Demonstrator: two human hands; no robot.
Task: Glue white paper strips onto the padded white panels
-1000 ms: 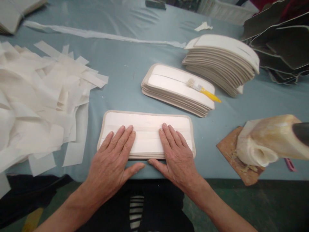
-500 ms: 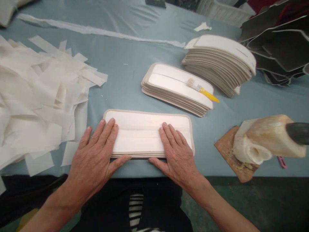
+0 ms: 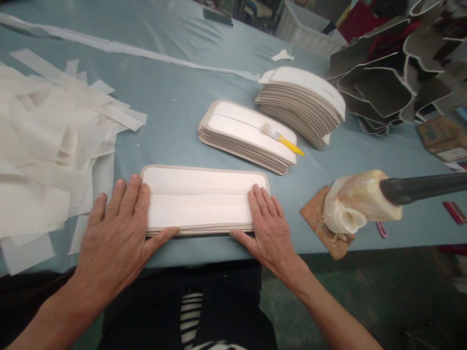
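A thin stack of white rectangular panels [image 3: 200, 199] with beige edging lies at the near edge of the grey-blue table [image 3: 175, 97]. My left hand [image 3: 115, 233] lies flat at the stack's left end, fingers spread, thumb along the front edge. My right hand [image 3: 268, 226] rests flat on the stack's right end, fingers stretched out, thumb against the front edge. Neither hand holds anything.
A heap of white paper strips [image 3: 47, 141] covers the left of the table. Behind lie a second panel stack [image 3: 241, 131] with a yellow-handled brush [image 3: 282, 139] on it, and a taller curved stack [image 3: 302, 99]. A glue-caked container [image 3: 350, 201] with a dark handle stands right, dark shaped pieces [image 3: 383, 87] beyond.
My left hand slid leftward from the middle of the stack to its left end. My right hand shifted slightly toward the right end. The view swung to the right.
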